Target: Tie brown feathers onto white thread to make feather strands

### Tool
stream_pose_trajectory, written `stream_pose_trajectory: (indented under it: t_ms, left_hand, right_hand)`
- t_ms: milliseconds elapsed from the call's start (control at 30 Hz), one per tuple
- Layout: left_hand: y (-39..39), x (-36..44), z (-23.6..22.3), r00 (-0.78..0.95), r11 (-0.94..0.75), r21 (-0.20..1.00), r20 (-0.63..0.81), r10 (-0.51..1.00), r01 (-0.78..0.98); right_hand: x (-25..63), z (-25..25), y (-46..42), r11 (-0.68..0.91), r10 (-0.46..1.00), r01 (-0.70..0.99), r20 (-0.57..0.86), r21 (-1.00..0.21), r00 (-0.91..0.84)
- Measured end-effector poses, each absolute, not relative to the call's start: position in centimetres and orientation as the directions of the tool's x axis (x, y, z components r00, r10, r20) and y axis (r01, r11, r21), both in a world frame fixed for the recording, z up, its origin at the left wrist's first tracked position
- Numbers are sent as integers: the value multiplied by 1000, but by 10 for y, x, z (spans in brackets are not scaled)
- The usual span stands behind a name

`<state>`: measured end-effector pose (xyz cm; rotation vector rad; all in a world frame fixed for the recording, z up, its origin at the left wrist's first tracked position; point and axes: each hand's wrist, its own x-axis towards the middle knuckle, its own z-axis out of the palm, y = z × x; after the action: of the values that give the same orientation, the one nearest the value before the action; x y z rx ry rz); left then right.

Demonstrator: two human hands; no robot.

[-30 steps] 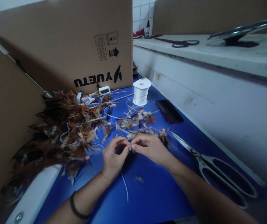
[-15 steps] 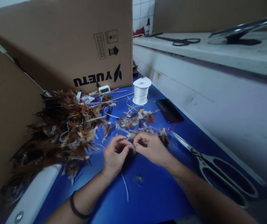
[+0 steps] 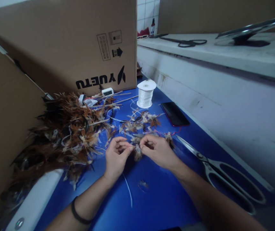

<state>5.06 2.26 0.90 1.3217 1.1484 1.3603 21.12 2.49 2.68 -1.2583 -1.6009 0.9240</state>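
Note:
Over the blue table, both hands work close together at a small grey-brown feather tuft (image 3: 137,154) that hangs between their fingertips. My left hand (image 3: 117,157) is closed in a pinch at the tuft's left side, seemingly on a thin white cord (image 3: 128,192) whose loose end trails below the wrist. From the right, my right hand (image 3: 157,150) pinches at the tuft's top; the exact bit between its fingers is too small to make out. Just beyond the hands lie more feather tufts (image 3: 149,118) strung along cord.
Large scissors (image 3: 203,158) lie at the right, by a dark phone (image 3: 175,114). A white cord spool (image 3: 145,93) stands farther back. Brown feathers (image 3: 77,141) are heaped at left before a cardboard box (image 3: 62,41). A loose feather bit (image 3: 143,185) lies near me.
My hands have drawn slightly apart, the left a little leftward and the right a little rightward. More of the feather tuft now shows between them.

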Motion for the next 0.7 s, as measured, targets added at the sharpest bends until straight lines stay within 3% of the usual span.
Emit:
stream_pose_trajectory:
  t_ms: [233, 700]
  left_hand:
    - [25, 49, 7, -25, -126, 989, 124, 992, -79]
    - [26, 47, 5, -2, -122, 992, 122, 993, -45]
  right_hand:
    - [214, 26, 25, 215, 976, 338, 199, -916, -82]
    - [215, 22, 28, 270, 963, 287, 257, -919, -85]
